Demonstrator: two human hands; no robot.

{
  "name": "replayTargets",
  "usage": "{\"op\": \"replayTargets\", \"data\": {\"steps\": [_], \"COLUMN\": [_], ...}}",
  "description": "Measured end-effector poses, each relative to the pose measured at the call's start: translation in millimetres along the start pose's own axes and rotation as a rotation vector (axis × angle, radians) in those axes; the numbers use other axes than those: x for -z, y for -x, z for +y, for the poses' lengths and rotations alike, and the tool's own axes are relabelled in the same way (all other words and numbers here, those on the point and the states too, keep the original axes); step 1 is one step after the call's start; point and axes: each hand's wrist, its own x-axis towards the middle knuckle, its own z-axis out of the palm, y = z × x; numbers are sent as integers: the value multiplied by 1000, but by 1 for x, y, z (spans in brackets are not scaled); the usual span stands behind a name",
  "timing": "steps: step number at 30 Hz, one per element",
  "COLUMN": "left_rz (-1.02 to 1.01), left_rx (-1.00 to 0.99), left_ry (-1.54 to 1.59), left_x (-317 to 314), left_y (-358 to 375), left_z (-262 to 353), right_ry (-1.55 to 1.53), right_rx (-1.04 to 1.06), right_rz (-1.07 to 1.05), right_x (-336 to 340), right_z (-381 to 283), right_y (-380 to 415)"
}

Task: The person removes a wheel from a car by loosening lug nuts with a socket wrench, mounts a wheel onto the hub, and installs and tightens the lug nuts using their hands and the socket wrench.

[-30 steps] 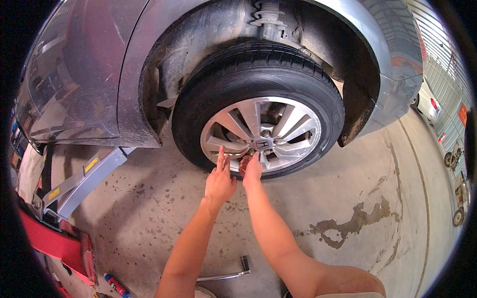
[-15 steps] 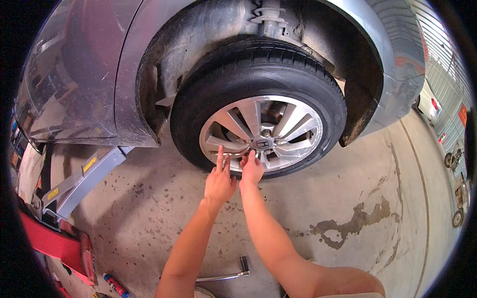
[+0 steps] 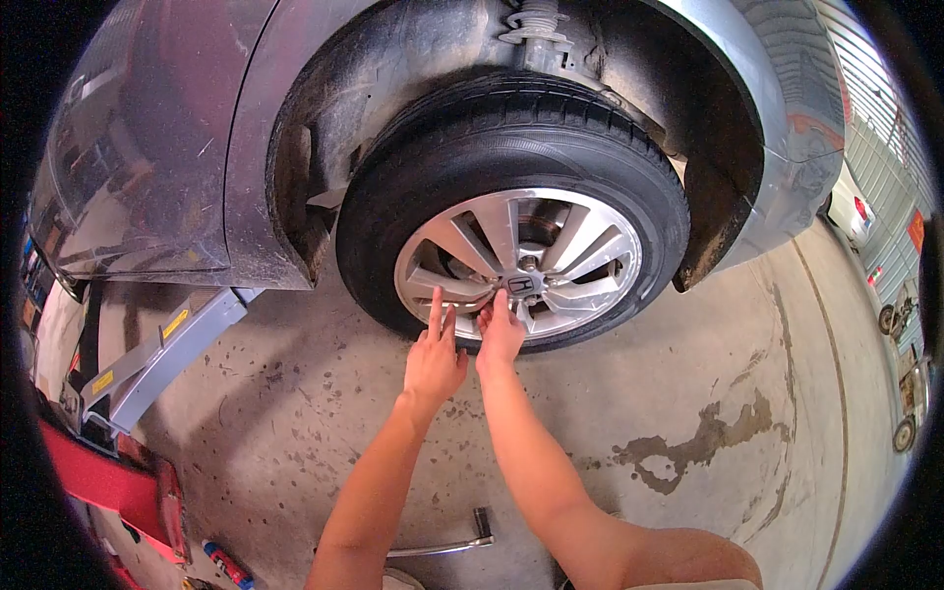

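Observation:
An alloy wheel point(image 3: 590, 293) with a black tyre point(image 3: 433, 167) sits in the wheel arch of a grey car, a Honda badge on its centre cap point(image 3: 522, 284). My right hand point(image 3: 502, 339) is at the hub just below the cap, its fingers bent together in a pinch. Whatever lies between those fingertips is hidden by the hand. My left hand point(image 3: 436, 366) is beside it at the lower left of the rim, index finger stretched up along a spoke, the other fingers apart, and nothing visible in it.
A grey lift arm point(image 3: 172, 349) with yellow labels reaches under the car at left, beside a red base point(image 3: 118, 482). On the concrete floor lie a ratchet wrench point(image 3: 442, 547), a blue-and-red can point(image 3: 228, 564) and a dark wet stain point(image 3: 698, 442).
My right hand has shifted slightly, its thumb now higher against the centre cap's lower edge. My left hand has stayed almost where it was.

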Motion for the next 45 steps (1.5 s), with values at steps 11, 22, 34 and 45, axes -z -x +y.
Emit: {"op": "replayTargets", "data": {"steps": [11, 22, 34, 45], "left_rz": [-13, 4, -17, -9], "left_rx": [4, 8, 22, 9], "left_ry": [-15, 0, -4, -29], "left_x": [1, -3, 2, 1], "left_y": [-1, 0, -1, -1], "left_z": [0, -3, 0, -2], "right_ry": [254, 267, 251, 304], "right_rx": [-99, 44, -178, -17], "right_rz": [-115, -100, -111, -58], "right_x": [15, 18, 20, 11], "right_z": [3, 4, -8, -10], "right_y": [-11, -10, -6, 12]}}
